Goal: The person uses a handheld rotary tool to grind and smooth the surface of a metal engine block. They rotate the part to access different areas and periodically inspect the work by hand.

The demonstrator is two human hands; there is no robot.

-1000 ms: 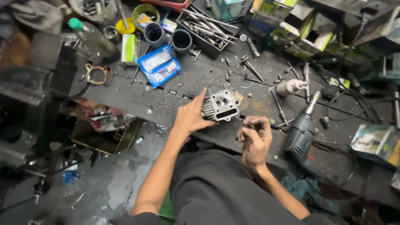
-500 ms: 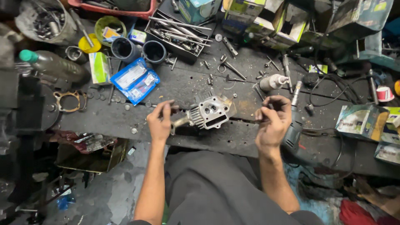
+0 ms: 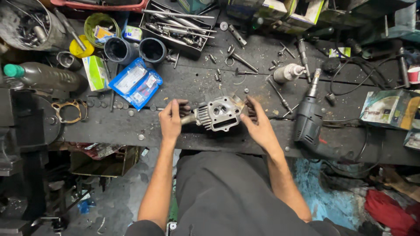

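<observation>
Fingers of both hands (image 3: pixel 171 118) (image 3: pixel 258 124) grip the finned cylinder head (image 3: pixel 217 113) on the workbench (image 3: pixel 109 126).

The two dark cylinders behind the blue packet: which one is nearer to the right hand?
The right-side cylinder, next to the tool tray. The other cylinder stands further left, beside the yellow lid.

Head camera looks steeply down, fairly near, onto workbench (image 3: pixel 131 126).

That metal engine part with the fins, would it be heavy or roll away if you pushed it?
The finned metal engine part is probably heavy for its size, since it looks like a solid casting. It likely would not roll: it is blocky and lies flat on the workbench. It seems stiff, with the left hand and right hand at its sides.
</observation>
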